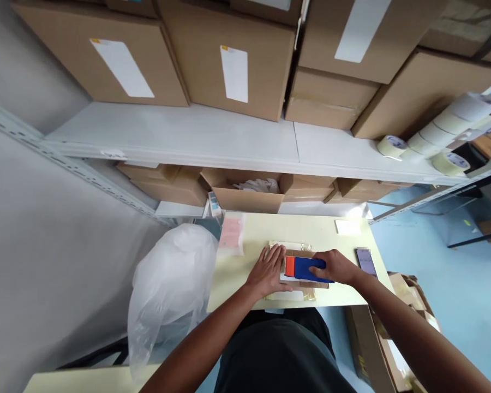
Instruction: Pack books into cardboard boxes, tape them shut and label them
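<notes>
On the pale yellow table (253, 229) lies a small brown cardboard box (321, 285), with a white strip along its near left side. My left hand (269, 271) steadies the box's left end, its fingers at the far side and its thumb at the near side. In my right hand (336, 267) is a flat-topped blue and orange-red block (305, 269), gripped at its right end with the thumb on top. The block sits over the box; how the two meet underneath is hidden. Clear yellowish packaging with a white label (288, 296) shows beneath the box.
A phone (366, 262) lies by the table's right edge, a pink packet (231, 233) at the left, and a white card (347, 227) at the back. Shelving (180, 136) with boxes and tape rolls (450, 123) stands behind. A clear plastic bag (169, 284) bulges at the left.
</notes>
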### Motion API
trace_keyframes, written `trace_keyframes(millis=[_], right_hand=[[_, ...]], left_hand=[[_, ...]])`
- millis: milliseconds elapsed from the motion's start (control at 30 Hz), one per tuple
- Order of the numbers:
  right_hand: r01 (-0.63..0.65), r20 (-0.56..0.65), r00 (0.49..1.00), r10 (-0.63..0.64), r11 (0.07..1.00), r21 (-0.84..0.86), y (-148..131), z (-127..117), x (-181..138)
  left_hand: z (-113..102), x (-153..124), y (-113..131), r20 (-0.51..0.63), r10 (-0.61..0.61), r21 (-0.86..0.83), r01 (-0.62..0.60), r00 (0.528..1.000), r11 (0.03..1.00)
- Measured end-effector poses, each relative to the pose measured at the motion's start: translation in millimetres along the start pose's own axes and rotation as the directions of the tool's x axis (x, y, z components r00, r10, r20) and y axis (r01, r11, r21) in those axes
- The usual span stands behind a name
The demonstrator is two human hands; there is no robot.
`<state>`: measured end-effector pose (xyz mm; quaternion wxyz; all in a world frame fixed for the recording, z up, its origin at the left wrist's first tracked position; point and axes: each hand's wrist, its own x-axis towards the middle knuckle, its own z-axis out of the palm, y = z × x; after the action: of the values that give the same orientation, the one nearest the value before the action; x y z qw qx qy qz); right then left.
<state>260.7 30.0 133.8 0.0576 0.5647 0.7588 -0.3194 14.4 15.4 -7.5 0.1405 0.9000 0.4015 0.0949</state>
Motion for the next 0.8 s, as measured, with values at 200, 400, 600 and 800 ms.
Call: trace_keyframes(millis=[200,400,600,800], right_hand=[[0.016,0.020,1.000,-0.016,1.000,0.003,34,-11,-19],[-0.075,-0.025,0.997,0.075,0.997,0.002,118,-21,-60],[-0.019,-0.026,0.999,0.022,0.996,0.085,158,-3,-62],[0.039,-0.044,0.999,-0.031,0.978,0.203,171,9,-46]], left_hand=[[-5,-3,-3,0.063,-0.011,0.065,0.007,0.998,0.998],[-9,-2,-8,0.096,-0.006,0.118,-0.005,0.995,0.993],[-22,6,-1,0.136,-0.012,0.168,-0.011,0.991,0.986],[-24,46,41,0.191,0.096,0.164,-0.128,0.977,0.978]])
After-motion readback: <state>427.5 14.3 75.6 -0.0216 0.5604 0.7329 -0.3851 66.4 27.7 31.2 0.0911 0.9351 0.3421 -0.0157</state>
